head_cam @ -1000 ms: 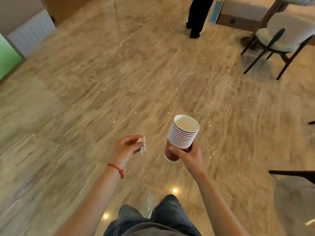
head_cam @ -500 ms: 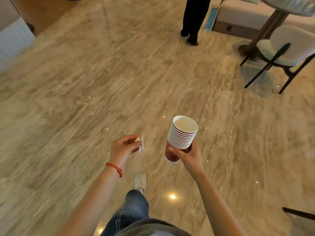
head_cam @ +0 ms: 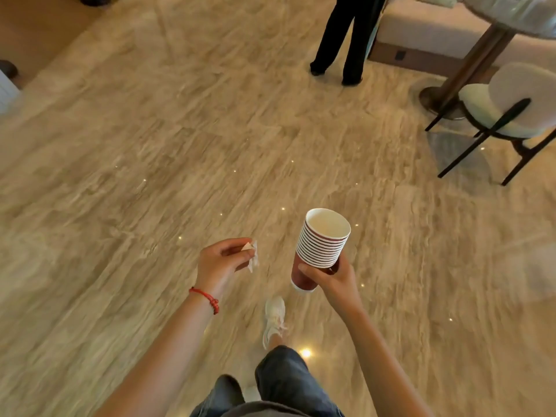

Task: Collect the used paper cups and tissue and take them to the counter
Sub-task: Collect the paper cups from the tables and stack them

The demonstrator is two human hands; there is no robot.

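The person is on their feet over a pale stone floor [head_cam: 150, 152], both arms held out in front. The right hand [head_cam: 332, 278] is wrapped around the lower part of a stack of paper cups [head_cam: 322, 245], dark red outside and white within, tipped a little to the right with the open mouth facing up. The left hand [head_cam: 221, 263] is curled nearly closed, pinching a small white tissue [head_cam: 252, 255] between thumb and fingertips; a red string bracelet [head_cam: 206, 297] sits on that wrist. Tissue and cups are near each other but apart, level in the air above a white shoe [head_cam: 273, 319] stepping forward. Farther off stand someone's legs in black trousers [head_cam: 343, 37], and to the right a cream chair [head_cam: 508, 106] beside a round table [head_cam: 517, 13].
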